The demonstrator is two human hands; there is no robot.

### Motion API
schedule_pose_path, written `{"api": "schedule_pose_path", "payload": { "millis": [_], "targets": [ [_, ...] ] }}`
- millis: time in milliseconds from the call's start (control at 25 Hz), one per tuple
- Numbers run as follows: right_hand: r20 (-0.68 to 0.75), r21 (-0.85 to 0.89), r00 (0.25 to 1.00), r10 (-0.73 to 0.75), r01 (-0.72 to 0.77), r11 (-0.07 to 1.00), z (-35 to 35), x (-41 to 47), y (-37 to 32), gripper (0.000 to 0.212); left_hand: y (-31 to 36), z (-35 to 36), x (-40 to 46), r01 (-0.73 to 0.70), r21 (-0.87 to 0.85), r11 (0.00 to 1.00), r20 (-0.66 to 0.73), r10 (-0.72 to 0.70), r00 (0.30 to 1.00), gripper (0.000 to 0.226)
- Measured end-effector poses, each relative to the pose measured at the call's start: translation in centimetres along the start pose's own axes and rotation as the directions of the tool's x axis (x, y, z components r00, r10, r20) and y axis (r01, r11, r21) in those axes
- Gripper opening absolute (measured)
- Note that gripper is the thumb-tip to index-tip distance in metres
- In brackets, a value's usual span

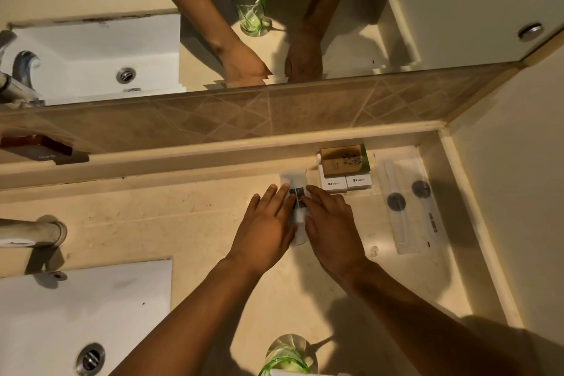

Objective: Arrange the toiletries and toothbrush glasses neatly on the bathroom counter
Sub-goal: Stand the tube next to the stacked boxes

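Note:
My left hand (268,223) and my right hand (331,220) lie flat on the beige counter (189,223), pressing from both sides on small white toiletry tubes (296,192) with dark labels. To their right, two white boxes (346,182) stand side by side with a brown soap box (345,160) on top, against the back ledge. Further right lies a clear packet (410,207) with two dark round items and a comb-like piece. A green toothbrush glass (287,357) stands at the bottom edge of the view; a white toothbrush shows in its mirror reflection (248,9).
A white sink (61,314) with a metal drain (90,359) fills the lower left, with a chrome tap (33,233) above it. A mirror (427,9) runs over a brown tiled strip (244,113). A wall closes the counter on the right.

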State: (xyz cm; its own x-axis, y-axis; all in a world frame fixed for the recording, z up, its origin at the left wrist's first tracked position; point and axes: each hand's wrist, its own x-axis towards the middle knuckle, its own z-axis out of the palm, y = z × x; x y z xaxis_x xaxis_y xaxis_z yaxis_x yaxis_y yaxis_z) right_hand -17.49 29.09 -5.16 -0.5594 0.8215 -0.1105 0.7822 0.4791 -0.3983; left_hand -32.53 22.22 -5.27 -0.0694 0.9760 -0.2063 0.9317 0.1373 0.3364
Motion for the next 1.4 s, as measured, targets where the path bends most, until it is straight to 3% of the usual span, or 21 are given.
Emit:
{"api": "schedule_pose_path", "payload": {
  "millis": [200, 800, 1200, 1400],
  "targets": [
    [-0.001, 0.015, 1.0, 0.013, -0.013, 1.0, -0.4, 1.1, 0.0, 0.054, -0.1, -0.2, 1.5, -0.004, -0.12, 0.993, 0.008, 0.005, 1.0, 0.063],
    [-0.003, 0.065, 0.999, -0.04, 0.04, 0.997, -0.1, 2.3, -0.9, 0.054, -0.8, -0.9, 2.1, 0.045, -0.03, 0.999, 0.041, -0.044, 0.998, 0.064],
    [0.082, 0.362, 0.992, 0.095, -0.118, 0.925, 0.3, 1.8, -0.9, 0.043, -0.3, -0.2, 0.8, 0.031, -0.071, 0.997, -0.019, -0.033, 0.999, 0.06],
    [0.148, 0.356, 0.986, 0.074, -0.123, 0.926, 0.7, 1.5, -1.7, 0.046, -0.6, -0.6, -0.4, 0.02, -0.035, 0.999, -0.016, -0.021, 1.0, 0.061]
  ]
}}
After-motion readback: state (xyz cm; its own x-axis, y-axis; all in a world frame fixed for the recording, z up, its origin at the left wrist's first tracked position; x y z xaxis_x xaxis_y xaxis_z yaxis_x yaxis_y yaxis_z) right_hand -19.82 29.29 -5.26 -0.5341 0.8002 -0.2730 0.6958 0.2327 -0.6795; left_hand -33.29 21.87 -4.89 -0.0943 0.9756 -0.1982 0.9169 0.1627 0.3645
